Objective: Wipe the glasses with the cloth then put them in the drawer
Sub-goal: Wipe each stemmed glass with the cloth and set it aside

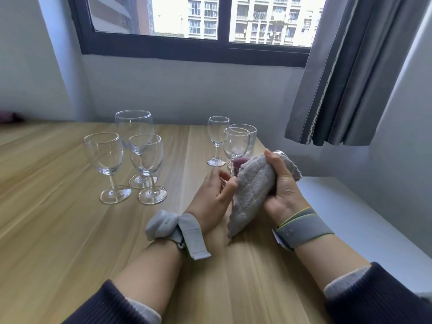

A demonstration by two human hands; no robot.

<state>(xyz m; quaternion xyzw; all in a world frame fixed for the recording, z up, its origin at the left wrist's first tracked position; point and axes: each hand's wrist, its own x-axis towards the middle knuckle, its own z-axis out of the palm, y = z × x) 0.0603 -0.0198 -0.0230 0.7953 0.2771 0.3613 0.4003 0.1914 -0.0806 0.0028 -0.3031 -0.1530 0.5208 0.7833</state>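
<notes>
Six glasses (103, 153) upright on table (58, 218), one cloth (253, 183).

Light wood-grain table (58, 230) under a dark-framed window (198, 46), grey pleated curtain (350, 78) hanging right, pale apartment blocks (268, 17) outside.

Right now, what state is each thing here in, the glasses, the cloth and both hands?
Three wine glasses at left: upright, empty, untouched.
Small wine glass: upright, empty.
Ribbed glasses: upright, close together, partly hidden by the cloth.
Grey cloth: bunched, gripped by the right hand.
Left hand: fingers relaxed, beside the cloth; whether it holds anything is unclear.
</notes>
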